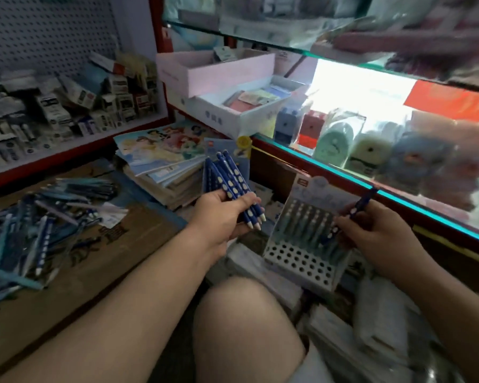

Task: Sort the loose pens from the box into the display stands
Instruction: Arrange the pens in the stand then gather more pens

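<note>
My left hand [221,214] grips a bundle of dark blue pens [228,178] with pale dots, their white tips pointing toward me. My right hand [371,230] pinches one more dark blue pen [364,201], tilted over the right side of the white display stand [299,261]. The stand has a perforated front with many open holes, and a back row holds several pens upright below a pale header card. A heap of loose blue pens [39,217] lies on the flattened cardboard box [116,244] at the left.
A stack of picture notebooks [161,158] sits behind my left hand. A glass counter with a teal edge [343,172] runs along the right, with sharpeners inside. Shelves of small boxes [67,106] fill the left. My knee [246,327] is below the stand, among wrapped packs.
</note>
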Demonstrator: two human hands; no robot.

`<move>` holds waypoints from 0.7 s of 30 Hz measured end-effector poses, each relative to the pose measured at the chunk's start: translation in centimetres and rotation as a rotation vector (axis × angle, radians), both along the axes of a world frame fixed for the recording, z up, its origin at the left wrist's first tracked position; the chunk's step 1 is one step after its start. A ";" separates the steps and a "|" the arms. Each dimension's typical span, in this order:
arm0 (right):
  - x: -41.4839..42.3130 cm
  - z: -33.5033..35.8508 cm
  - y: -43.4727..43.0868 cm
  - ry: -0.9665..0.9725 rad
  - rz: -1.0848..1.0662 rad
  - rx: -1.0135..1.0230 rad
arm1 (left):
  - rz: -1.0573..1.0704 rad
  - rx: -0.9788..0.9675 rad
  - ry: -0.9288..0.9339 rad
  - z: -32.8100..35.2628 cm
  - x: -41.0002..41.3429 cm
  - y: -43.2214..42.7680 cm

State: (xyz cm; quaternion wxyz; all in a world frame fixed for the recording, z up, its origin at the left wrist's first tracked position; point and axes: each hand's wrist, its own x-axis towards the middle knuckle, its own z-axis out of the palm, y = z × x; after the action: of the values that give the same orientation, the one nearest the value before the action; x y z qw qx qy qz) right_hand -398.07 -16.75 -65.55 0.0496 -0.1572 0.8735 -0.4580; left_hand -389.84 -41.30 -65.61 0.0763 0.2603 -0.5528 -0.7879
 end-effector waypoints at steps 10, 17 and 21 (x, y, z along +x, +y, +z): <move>-1.3 -0.6 -6.0 -0.030 0.088 -0.122 | 0.397 0.075 -0.190 -5.2 -3.1 1.5; -5.4 -2.1 -14.7 0.134 0.197 -0.026 | 0.464 0.161 -0.191 -9.5 -2.1 0.2; -8.6 -3.6 -18.3 0.064 0.181 -0.028 | 0.464 0.201 -0.165 -10.5 -2.8 -0.7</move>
State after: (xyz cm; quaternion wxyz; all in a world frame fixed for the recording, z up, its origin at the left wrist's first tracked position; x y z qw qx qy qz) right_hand -406.68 -35.07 -69.10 0.0605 -0.2507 0.8503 -0.4587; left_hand -392.63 -41.97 -76.11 0.1832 0.4497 -0.4016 -0.7765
